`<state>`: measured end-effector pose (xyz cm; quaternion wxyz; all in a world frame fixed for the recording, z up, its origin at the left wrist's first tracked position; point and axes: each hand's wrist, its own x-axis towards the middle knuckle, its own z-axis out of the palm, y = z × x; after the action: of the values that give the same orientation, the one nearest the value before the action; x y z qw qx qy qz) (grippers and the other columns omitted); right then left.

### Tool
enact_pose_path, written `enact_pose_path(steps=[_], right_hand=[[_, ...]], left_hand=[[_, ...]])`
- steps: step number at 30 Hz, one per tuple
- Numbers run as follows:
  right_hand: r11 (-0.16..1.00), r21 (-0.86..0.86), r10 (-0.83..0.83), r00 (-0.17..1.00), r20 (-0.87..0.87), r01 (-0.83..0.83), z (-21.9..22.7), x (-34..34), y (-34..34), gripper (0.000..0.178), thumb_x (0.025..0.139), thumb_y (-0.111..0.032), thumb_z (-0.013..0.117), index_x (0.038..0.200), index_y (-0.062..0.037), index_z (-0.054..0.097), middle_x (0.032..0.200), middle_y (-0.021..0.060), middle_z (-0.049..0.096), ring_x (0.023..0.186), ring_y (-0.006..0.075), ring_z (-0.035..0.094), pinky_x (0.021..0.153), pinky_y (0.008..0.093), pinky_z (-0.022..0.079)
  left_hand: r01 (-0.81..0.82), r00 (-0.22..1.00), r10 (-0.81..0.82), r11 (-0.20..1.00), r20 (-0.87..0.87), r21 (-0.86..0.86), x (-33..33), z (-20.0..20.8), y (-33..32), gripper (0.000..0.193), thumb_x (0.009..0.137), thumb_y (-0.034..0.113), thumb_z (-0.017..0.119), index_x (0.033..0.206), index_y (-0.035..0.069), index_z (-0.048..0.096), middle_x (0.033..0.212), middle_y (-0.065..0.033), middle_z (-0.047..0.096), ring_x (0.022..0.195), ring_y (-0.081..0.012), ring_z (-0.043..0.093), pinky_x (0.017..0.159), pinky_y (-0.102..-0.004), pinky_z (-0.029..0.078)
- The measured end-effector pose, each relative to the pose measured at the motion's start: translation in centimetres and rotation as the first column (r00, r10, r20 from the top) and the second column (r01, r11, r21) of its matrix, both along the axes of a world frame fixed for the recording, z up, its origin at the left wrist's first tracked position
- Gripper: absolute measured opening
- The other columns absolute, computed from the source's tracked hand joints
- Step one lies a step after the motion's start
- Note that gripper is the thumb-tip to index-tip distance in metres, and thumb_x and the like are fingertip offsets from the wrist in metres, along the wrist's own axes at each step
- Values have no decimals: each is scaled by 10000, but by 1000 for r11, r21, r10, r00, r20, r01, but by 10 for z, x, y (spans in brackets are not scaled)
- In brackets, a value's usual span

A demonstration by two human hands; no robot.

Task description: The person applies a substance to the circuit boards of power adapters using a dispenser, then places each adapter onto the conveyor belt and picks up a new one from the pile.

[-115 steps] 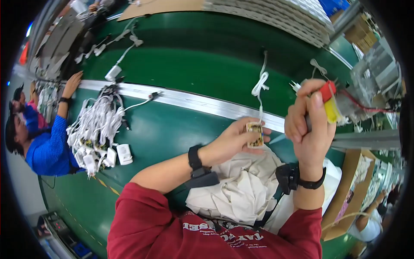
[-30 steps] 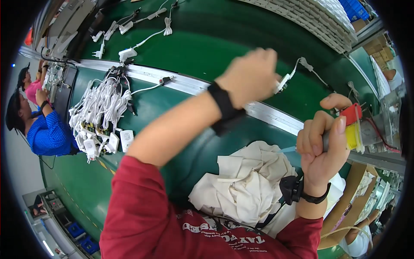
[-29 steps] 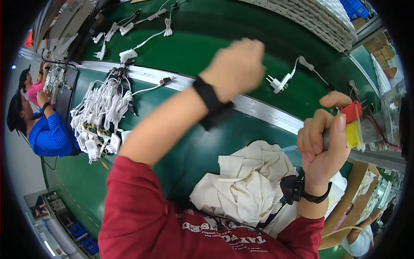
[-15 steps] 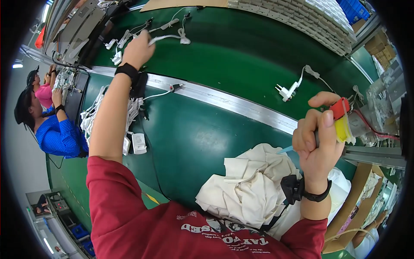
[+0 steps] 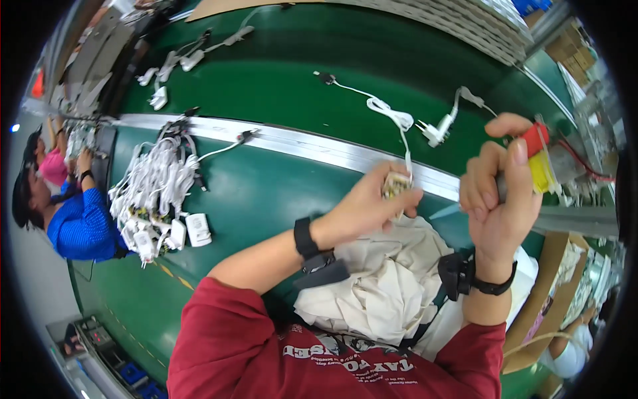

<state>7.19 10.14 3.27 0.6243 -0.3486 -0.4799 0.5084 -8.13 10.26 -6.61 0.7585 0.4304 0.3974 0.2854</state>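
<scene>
My left hand is closed around a small open adapter, its circuit board showing between thumb and fingers. From it a white cable runs up over the far green surface and ends in a dark plug. To the right, my right hand is curled in a fist around a tool with a pale blue pointed tip. Beside its thumb sits a red and yellow piece; whether this belongs to the tool I cannot tell. Off-white cloth lies crumpled below both hands.
A heap of white adapters and cables lies on the near table at left. A metal rail divides it from the far surface, where a white plug adapter lies. Stacked white trays stand beyond. Two people work at left.
My left hand has come from the far left of the green surface to the middle, bringing the cabled adapter near my right hand. My right hand has shifted only slightly.
</scene>
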Motion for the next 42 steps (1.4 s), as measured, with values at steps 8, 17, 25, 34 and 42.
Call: enact_pose_path(steps=[8,17,25,34,42], right_hand=[[999,41,-16,993,116,11,-12,-2,8,258,967,-309,409,960,-52,419,474,-32,297,350,55,247,339,214,216],[999,22,21,994,109,-23,-16,-5,8,276,964,-349,401,921,-78,375,477,-30,306,355,53,246,344,212,210],[1000,0,18,976,216,-18,-6,-4,6,288,971,-363,371,956,-75,364,493,-32,313,371,53,265,358,208,227],[999,-36,25,988,152,-19,-8,-18,-6,281,979,-364,357,974,-83,348,501,-26,323,372,52,266,360,210,233],[981,-11,194,971,136,-195,-11,-4,0,297,976,-382,370,972,-87,338,504,-24,328,368,57,270,361,215,238]], left_hand=[[160,898,-155,987,412,21,9,-17,-24,412,925,39,461,1307,68,310,1264,-108,469,1143,-162,506,755,-291,558],[172,860,-134,985,492,-32,7,-18,-27,446,911,16,478,1319,71,305,1289,-115,462,1159,-169,500,808,-318,553],[174,861,-136,984,490,-32,7,-22,-27,420,919,20,466,1307,73,316,1292,-115,461,1161,-175,498,833,-338,544],[63,855,47,979,516,-194,-1,-19,-17,356,942,60,435,1285,74,338,1288,-121,466,1171,-217,502,871,-400,526],[63,845,53,978,533,-198,-2,-20,-16,354,949,81,425,1293,74,342,1295,-125,464,1182,-235,497,872,-406,524]])
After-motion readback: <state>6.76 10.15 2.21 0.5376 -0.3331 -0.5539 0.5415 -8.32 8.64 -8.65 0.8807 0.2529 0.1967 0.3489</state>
